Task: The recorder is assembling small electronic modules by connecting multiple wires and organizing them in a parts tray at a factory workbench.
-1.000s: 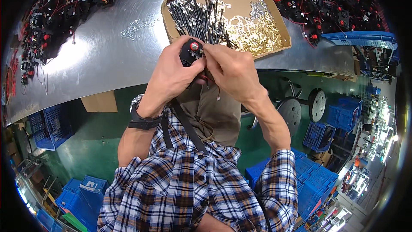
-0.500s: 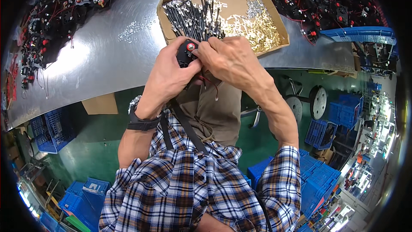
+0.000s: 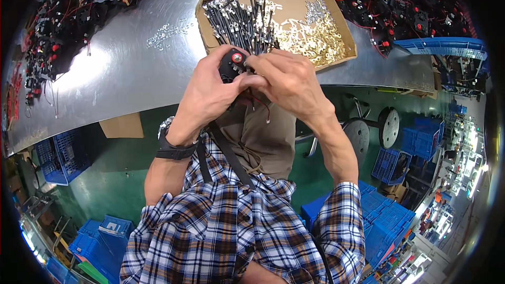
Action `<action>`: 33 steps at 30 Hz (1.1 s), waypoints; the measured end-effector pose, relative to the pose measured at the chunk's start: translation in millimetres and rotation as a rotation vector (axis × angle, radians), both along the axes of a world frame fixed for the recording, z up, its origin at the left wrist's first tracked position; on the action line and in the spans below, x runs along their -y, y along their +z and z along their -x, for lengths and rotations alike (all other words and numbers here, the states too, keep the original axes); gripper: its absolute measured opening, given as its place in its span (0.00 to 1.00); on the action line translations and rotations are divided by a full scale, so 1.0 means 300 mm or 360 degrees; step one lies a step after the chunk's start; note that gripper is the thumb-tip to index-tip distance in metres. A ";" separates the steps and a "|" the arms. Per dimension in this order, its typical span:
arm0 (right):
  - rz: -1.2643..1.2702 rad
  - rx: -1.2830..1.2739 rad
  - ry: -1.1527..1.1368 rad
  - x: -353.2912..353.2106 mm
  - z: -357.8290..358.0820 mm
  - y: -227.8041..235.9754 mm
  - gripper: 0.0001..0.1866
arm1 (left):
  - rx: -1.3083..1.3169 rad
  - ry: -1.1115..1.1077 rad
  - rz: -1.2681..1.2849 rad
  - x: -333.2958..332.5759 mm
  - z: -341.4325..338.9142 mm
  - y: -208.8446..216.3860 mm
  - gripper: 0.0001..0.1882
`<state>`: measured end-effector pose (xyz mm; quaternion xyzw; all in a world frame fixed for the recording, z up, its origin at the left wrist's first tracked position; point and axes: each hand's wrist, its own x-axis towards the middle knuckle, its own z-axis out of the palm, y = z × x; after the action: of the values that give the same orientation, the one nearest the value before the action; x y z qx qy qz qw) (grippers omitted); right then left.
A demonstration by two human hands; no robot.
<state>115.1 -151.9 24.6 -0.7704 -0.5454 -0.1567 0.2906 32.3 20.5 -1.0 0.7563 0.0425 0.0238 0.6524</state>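
Observation:
Just past the table's near edge, my left hand (image 3: 210,87) grips a small black plastic part (image 3: 227,68). A round red-rimmed post with a metal centre (image 3: 236,58) sits on its upper face. My right hand (image 3: 292,81) is closed at the part's right side, thumb and forefinger pinched beside the post; whatever is between those fingertips is hidden. Below the hands hang thin red and black wires with a small white connector (image 3: 268,121). Beyond them, a shallow cardboard box (image 3: 288,9) holds short black cables (image 3: 231,21), gold-coloured metal lugs (image 3: 315,42) and silver washer-like pieces (image 3: 315,10).
Small silver rings (image 3: 169,34) lie loose on the metal table (image 3: 126,73). Piles of black parts with red wires (image 3: 89,16) flank both sides. A blue tray (image 3: 442,44) stands at the right edge. Wheeled stools (image 3: 389,128) and blue crates (image 3: 386,226) stand on the green floor.
My right hand has shifted and turned slightly, its thumb now stretched across the part's lower side. The red post is more exposed. My left hand keeps its grip.

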 end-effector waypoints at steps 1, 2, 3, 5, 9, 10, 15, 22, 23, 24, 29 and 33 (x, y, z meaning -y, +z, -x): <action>0.0002 -0.0004 0.0000 0.024 -0.008 0.005 0.13 | 0.0018 -0.0007 -0.0107 0.003 0.001 -0.007 0.15; 0.0264 0.0016 -0.0051 0.051 -0.023 0.022 0.14 | 0.0022 -0.0018 -0.0104 0.008 -0.001 0.015 0.15; 0.0524 0.0035 -0.0104 0.078 -0.038 0.041 0.15 | -0.0196 -0.0007 0.0237 0.013 0.004 0.053 0.15; 0.0672 -0.0127 -0.0264 0.113 -0.080 0.063 0.14 | -0.0402 -0.0014 0.0572 0.022 0.009 0.079 0.14; 0.0561 -0.0097 -0.0704 0.156 -0.242 0.025 0.12 | -0.0428 -0.0032 0.0514 0.019 0.013 0.075 0.15; 0.0663 -0.0062 -0.0665 0.151 -0.276 0.012 0.12 | -0.0426 -0.0016 0.0522 0.020 0.013 0.075 0.14; 0.0916 0.0070 -0.0299 0.120 -0.363 -0.057 0.10 | -0.0472 -0.0030 0.0484 0.014 0.003 0.071 0.14; 0.1185 0.0505 -0.0278 0.097 -0.402 -0.092 0.07 | -0.0507 -0.0014 0.0495 0.013 0.004 0.086 0.15; 0.1182 0.0505 -0.0278 0.097 -0.408 -0.092 0.07 | -0.0496 -0.0027 0.0514 0.014 0.002 0.087 0.15; 0.1151 0.0546 -0.0310 0.097 -0.414 -0.090 0.07 | -0.0484 -0.0041 0.0532 0.015 0.000 0.091 0.15; 0.1032 0.0491 -0.0311 0.104 -0.424 -0.108 0.07 | -0.0511 -0.0054 0.0506 0.011 0.000 0.093 0.15; 0.0817 0.0307 -0.0249 0.132 -0.426 -0.095 0.08 | -0.0503 -0.0061 0.0481 0.010 0.003 0.095 0.15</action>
<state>243.0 -191.5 -3.9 -0.8400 -0.5313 -0.1081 0.0198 31.4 17.5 27.5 0.6448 0.1329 -0.1140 0.7440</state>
